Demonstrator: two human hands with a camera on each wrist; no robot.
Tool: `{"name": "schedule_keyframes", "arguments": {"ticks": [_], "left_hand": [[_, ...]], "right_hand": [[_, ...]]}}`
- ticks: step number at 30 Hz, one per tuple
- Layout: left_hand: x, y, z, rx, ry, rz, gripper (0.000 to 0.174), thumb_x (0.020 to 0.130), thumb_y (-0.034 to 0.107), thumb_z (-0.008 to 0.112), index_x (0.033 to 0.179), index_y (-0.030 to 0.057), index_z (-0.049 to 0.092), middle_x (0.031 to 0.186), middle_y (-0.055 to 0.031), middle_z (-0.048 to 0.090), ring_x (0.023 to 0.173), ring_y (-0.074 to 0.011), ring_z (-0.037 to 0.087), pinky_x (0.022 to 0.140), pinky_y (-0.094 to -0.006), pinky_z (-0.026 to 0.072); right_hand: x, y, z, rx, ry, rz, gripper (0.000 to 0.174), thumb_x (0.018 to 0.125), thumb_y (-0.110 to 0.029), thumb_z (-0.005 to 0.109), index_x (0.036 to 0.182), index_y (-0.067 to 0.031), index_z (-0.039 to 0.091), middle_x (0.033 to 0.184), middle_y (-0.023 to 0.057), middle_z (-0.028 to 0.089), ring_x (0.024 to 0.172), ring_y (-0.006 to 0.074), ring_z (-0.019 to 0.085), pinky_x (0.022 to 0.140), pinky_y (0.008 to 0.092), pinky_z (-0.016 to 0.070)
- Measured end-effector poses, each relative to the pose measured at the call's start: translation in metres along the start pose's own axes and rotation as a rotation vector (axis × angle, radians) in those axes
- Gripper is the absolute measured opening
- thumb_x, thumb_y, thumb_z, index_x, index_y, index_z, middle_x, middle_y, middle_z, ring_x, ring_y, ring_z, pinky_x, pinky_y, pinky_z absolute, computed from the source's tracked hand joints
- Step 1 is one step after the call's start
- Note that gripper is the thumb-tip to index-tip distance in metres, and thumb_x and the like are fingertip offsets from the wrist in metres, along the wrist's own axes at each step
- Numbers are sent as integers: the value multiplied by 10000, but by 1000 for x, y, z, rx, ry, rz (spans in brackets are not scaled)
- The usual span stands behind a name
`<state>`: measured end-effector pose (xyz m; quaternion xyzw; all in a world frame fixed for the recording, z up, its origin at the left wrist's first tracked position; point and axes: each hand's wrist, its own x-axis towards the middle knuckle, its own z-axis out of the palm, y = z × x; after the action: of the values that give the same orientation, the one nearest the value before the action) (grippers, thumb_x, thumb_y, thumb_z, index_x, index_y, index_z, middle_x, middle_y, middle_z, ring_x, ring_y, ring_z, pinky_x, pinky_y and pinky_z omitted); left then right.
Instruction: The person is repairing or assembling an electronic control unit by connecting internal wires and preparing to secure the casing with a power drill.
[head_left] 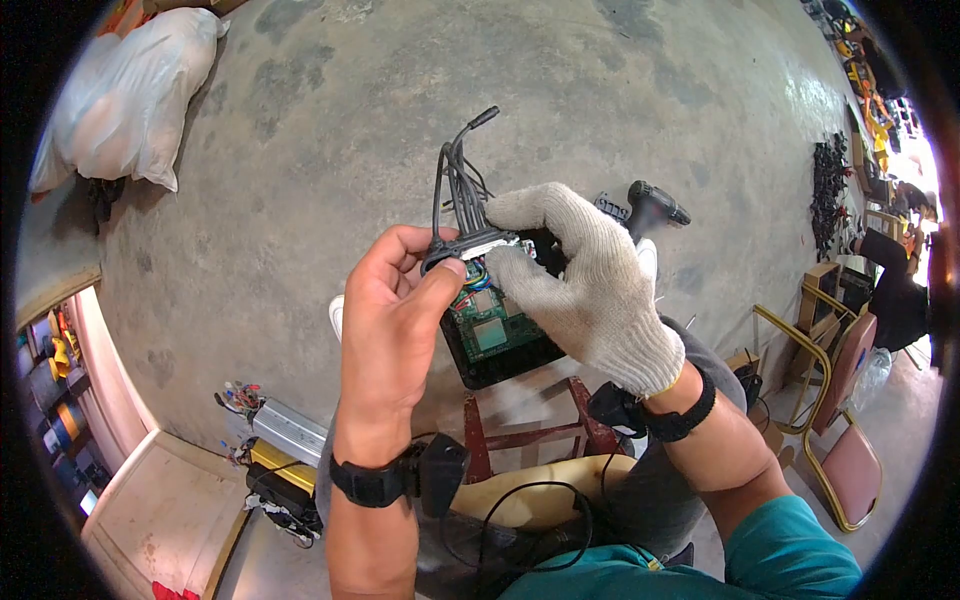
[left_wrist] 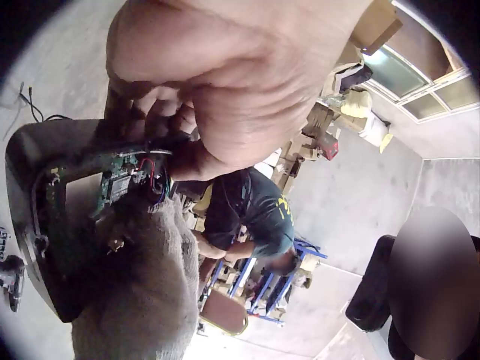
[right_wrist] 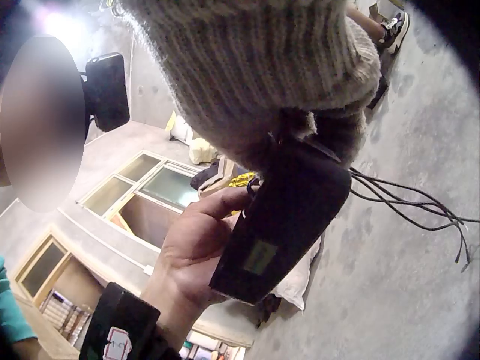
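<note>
Bundled black cables [head_left: 465, 190] leave the top edge of a black housing [head_left: 470, 372] that holds a green circuit board [head_left: 505, 340]. My bare left hand [head_left: 390, 310] pinches the cables at the housing's upper left corner, thumb on top. The gloved right hand [head_left: 590, 280] grips the upper right edge, its thumb by a white strip [head_left: 485, 247] and coloured wires. In the left wrist view the left hand [left_wrist: 232, 75] covers one board end, the glove [left_wrist: 146, 285] another side. The right wrist view shows the housing's back [right_wrist: 300, 202] below my right hand [right_wrist: 255, 67]; its fingertips are hidden.
A dark red stool [head_left: 520, 435] stands beneath the housing. On the concrete floor [head_left: 350, 120] lie a power drill [head_left: 657, 205] and silver and yellow units [head_left: 290, 430]. A white sack [head_left: 150, 90] is at upper left, pink chairs [head_left: 850, 480] at right. Another person [left_wrist: 255, 217] bends over behind.
</note>
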<state>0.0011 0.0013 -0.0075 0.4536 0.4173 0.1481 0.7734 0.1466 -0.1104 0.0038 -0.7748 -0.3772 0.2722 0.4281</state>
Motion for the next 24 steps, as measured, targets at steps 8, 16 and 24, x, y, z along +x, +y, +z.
{"name": "schedule_keyframes", "arguments": {"ticks": [8,16,24], "left_hand": [[0,-1,2,-35,13,3,196,978,-43,657,1173,-56,648,1092,-75,710,933,-73,653,838,-238,524],[0,5,0,-116,-53,-55,318,1004,25,583,1296,-88,640,1144,-103,722,1017,-115,659,939,-261,511],[0,6,-5,-100,-46,-64,342,999,39,556,1303,-95,640,1152,-103,725,1035,-128,661,963,-272,507]], "right_hand": [[-1,0,0,0,-4,7,258,887,-75,753,1136,-24,708,1026,187,737,979,361,748,848,403,587],[1,4,-2,19,22,36,278,902,-126,759,1153,-17,707,1030,189,737,982,348,748,858,406,583],[1,-1,-7,78,-51,133,357,909,-167,763,1222,-13,687,1060,183,739,984,306,747,872,379,577]]}}
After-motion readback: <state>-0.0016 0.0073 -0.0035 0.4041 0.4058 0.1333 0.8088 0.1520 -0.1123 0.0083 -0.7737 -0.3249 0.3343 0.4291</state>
